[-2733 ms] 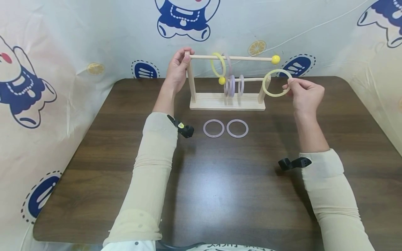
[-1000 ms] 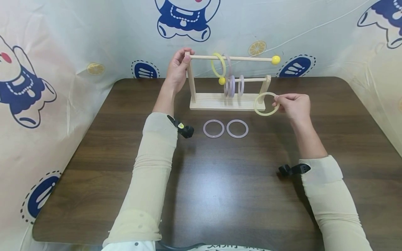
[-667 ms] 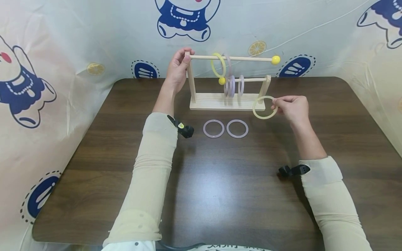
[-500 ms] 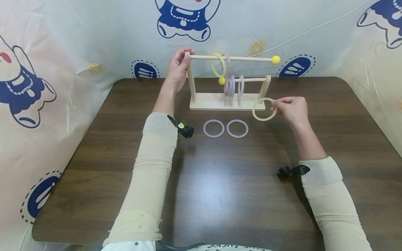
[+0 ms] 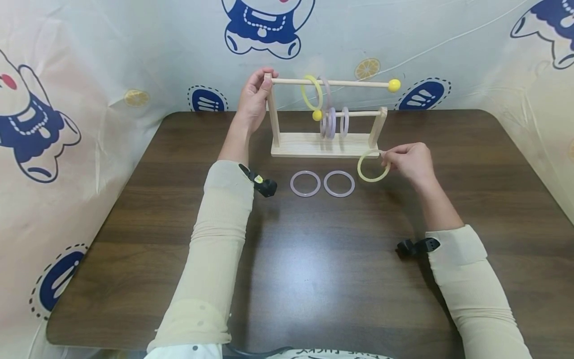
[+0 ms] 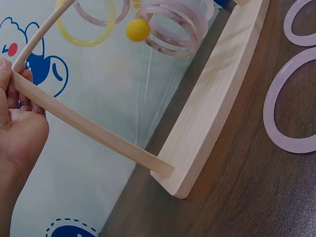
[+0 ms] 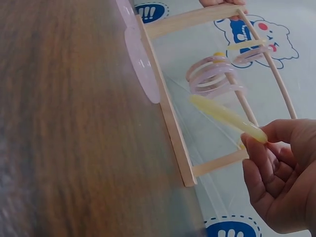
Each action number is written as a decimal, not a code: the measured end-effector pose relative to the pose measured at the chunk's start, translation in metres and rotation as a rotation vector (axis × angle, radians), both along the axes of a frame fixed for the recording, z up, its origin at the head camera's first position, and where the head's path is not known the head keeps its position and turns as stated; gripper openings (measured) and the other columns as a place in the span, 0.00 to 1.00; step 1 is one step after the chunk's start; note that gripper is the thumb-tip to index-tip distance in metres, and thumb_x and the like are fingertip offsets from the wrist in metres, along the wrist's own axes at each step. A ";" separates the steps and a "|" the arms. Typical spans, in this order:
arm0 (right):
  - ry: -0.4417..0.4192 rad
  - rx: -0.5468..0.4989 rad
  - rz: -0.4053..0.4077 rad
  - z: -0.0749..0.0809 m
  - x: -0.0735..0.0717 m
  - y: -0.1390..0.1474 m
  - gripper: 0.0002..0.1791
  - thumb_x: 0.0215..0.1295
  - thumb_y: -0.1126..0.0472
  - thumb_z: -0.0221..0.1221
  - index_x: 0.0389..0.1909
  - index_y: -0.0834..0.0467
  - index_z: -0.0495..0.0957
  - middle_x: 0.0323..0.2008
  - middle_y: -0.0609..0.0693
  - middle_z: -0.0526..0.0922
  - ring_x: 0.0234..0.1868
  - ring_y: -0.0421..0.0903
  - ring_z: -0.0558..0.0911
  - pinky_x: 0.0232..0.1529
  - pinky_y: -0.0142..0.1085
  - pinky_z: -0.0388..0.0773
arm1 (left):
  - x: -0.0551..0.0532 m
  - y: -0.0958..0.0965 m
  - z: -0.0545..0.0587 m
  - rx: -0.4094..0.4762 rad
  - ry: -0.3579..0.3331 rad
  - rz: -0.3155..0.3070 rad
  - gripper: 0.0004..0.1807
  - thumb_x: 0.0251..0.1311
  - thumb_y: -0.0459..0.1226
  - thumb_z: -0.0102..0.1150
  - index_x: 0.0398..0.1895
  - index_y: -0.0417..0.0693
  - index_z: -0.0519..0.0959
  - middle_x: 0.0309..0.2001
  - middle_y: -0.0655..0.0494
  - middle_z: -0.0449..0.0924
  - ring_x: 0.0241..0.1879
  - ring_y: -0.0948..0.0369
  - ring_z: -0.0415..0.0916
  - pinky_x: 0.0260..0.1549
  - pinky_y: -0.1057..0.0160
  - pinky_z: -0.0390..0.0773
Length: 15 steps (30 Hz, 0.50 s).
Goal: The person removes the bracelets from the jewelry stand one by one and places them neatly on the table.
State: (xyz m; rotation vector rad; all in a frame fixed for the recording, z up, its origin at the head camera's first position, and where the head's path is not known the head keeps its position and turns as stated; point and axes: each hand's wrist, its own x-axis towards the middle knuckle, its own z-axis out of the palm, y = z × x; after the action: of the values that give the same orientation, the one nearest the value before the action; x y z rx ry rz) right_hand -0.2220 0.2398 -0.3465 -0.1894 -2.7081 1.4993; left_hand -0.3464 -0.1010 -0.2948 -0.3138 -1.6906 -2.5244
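My left hand (image 5: 253,99) grips the top of the tall left post of a wooden ring stand (image 5: 305,145). Between thumb and fingers, my right hand (image 5: 411,162) pinches a yellow ring (image 5: 370,180) by its right edge, in front of the stand's right end. On the upper rod hang another yellow ring (image 5: 320,98) and a purple ring (image 5: 329,94). Several purple rings (image 5: 331,124) hang on the lower rod. Two purple rings, a left one (image 5: 292,188) and a right one (image 5: 352,188), lie flat on the table before the stand.
Yellow balls cap the upper rod's right end (image 5: 394,86) and the lower rod's left end (image 5: 317,115). The dark wooden table (image 5: 305,279) reaches back to a patterned sheet (image 5: 179,45). A small black camera sits on each wrist.
My right hand has brought the yellow ring down and to the left, from beside the upper rod's ball to near the base's right corner. My left hand stays on the post.
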 end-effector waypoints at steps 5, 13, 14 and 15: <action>-0.016 0.073 0.036 -0.002 0.001 -0.002 0.14 0.60 0.58 0.61 0.34 0.68 0.84 0.21 0.45 0.83 0.28 0.49 0.82 0.29 0.31 0.73 | -0.001 0.000 -0.001 0.007 0.007 -0.002 0.07 0.64 0.31 0.49 0.44 0.45 0.74 0.44 0.55 0.75 0.47 0.63 0.70 0.57 0.62 0.61; 0.011 0.172 0.089 -0.006 0.002 -0.002 0.13 0.59 0.58 0.61 0.27 0.66 0.84 0.15 0.43 0.80 0.20 0.38 0.76 0.25 0.35 0.67 | -0.001 0.000 -0.001 0.009 0.012 -0.005 0.07 0.65 0.31 0.50 0.43 0.45 0.74 0.44 0.54 0.75 0.47 0.63 0.70 0.60 0.60 0.58; 0.016 0.179 0.096 -0.006 0.002 -0.003 0.13 0.59 0.58 0.61 0.27 0.66 0.84 0.15 0.43 0.80 0.20 0.38 0.75 0.25 0.34 0.66 | -0.001 0.000 -0.001 0.007 0.014 -0.005 0.07 0.65 0.31 0.49 0.43 0.45 0.74 0.44 0.54 0.75 0.47 0.62 0.70 0.60 0.60 0.58; 0.020 0.189 0.103 -0.007 0.002 -0.002 0.13 0.59 0.59 0.61 0.27 0.66 0.84 0.14 0.43 0.79 0.19 0.37 0.75 0.24 0.34 0.66 | -0.001 0.000 -0.001 0.005 0.015 -0.006 0.07 0.65 0.31 0.49 0.43 0.45 0.74 0.44 0.54 0.75 0.47 0.63 0.70 0.60 0.60 0.58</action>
State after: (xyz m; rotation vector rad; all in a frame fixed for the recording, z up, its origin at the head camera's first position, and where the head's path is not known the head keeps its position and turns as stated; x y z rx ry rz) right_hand -0.2200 0.2373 -0.3537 -0.0278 -2.8613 1.2487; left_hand -0.3476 -0.1006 -0.2960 -0.3366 -1.6799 -2.5235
